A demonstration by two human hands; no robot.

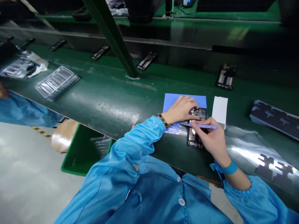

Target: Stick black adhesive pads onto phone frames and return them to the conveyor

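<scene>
A partly assembled phone (195, 143), its inner parts showing, lies on the green bench in front of me. My left hand (181, 109) rests at its upper left, with fingers and thumb closed on its upper part. Between the thumb and fingers of my right hand (213, 138) is a pair of blue tweezers (210, 126), tips pointing left over the phone's middle. What the tips touch is too small to make out. Under my left wrist lies a blue sheet (171, 100) with clear strips on its lower part. A white card (220, 109) sits right of the phone.
More phone frames (226, 76) stand spaced along the back of the bench. A green post (116, 43) rises at centre. Dark cut sheets (275, 117) lie to the right, clear trays (57, 81) to the left. A green bin (78, 155) and another person's blue sleeve (25, 109) are at left.
</scene>
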